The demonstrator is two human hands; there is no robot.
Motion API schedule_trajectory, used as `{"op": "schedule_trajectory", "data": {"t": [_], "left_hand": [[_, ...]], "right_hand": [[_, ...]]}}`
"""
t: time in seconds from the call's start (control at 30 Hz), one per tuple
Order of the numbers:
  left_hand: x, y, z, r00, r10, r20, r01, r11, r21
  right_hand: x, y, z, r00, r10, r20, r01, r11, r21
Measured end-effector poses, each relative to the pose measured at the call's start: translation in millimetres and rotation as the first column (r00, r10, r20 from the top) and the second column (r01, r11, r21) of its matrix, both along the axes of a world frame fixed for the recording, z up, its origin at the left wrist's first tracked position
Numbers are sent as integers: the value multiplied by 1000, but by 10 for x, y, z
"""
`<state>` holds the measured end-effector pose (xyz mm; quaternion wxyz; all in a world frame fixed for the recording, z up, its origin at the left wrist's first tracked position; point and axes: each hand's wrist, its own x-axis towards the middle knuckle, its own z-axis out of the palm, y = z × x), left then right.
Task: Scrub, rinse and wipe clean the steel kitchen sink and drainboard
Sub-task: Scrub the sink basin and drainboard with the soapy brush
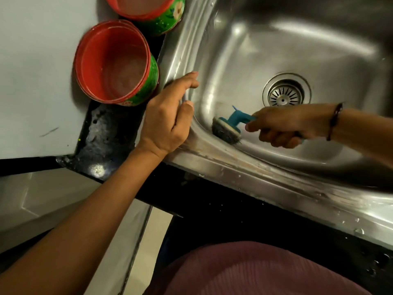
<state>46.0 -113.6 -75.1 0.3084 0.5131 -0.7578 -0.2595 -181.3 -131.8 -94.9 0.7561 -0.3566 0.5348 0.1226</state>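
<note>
Beside the one sink (265, 45), whose far edge is cut off, stand two red tubs (112, 60), left hand (168, 116) relaxed on its rim, right hand (282, 126) gripping one scrubber (228, 128) near the drain (286, 91).

A single wide-angle view looks down from the person's head, tilted steeply toward the near left corner of the steel sink (265, 50) and the dark worktop (110, 133) edge. It sits close: the basin fills the upper right, both forearms reach in from the lower left and from the right edge, and the person's own clothed front shows at the bottom. The frame is rolled, so the sink's front rim runs diagonally from centre left down to the right. Straight edges bend toward the borders.
</note>
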Motion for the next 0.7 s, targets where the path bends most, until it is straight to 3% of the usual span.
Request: {"op": "schedule_trajectory", "data": {"t": [0.17, 0.3, 0.53, 0.7], "left_hand": [[-10, -3, 3, 1000, 14, 7, -14, 1000, 6], [-19, -9, 11, 999, 29, 23, -28, 1000, -10], [-46, 3, 33, 997, 44, 69, -43, 999, -23], [-51, -10, 52, 997, 63, 52, -63, 998, -16]], "right_hand": [[299, -132, -141, 981, -186, 56, 185, 982, 36], [57, 6, 45, 989, -115, 92, 108, 991, 79], [318, -2, -184, 996, -94, -10, 92, 989, -119], [63, 20, 115, 988, -133, 77, 133, 991, -3]]}}
